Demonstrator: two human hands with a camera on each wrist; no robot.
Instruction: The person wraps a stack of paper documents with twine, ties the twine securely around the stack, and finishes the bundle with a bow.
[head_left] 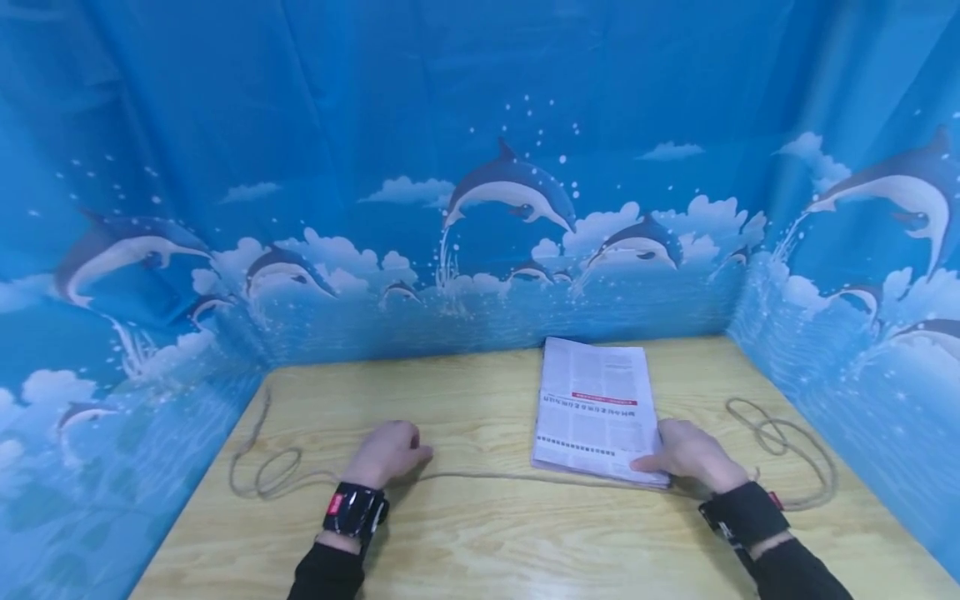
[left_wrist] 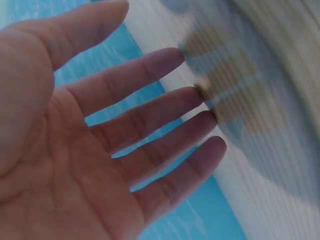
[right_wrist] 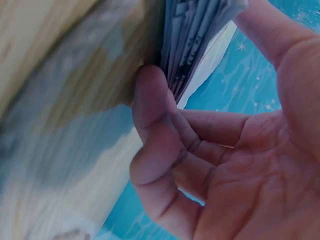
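Observation:
A stack of folded newspapers (head_left: 596,408) lies on the right half of the table, its printed side up. At its near right corner, my right hand (head_left: 693,454) grips the stack, thumb on top and curled fingers against the edge; in the right wrist view the layered newspaper edges (right_wrist: 187,45) sit between thumb and fingers. My left hand (head_left: 386,454) is well left of the stack and holds nothing. Its fingers (left_wrist: 150,110) are spread and fairly straight, the tips close to the table. A thin rope (head_left: 487,476) runs across the table past both hands and along the stack's near edge.
The rope ends in loose loops (head_left: 780,437) at the right and a smaller loop (head_left: 277,475) at the left. A pale wood-grain table (head_left: 480,550) carries everything. Blue dolphin-print sheets (head_left: 360,167) enclose its back and sides.

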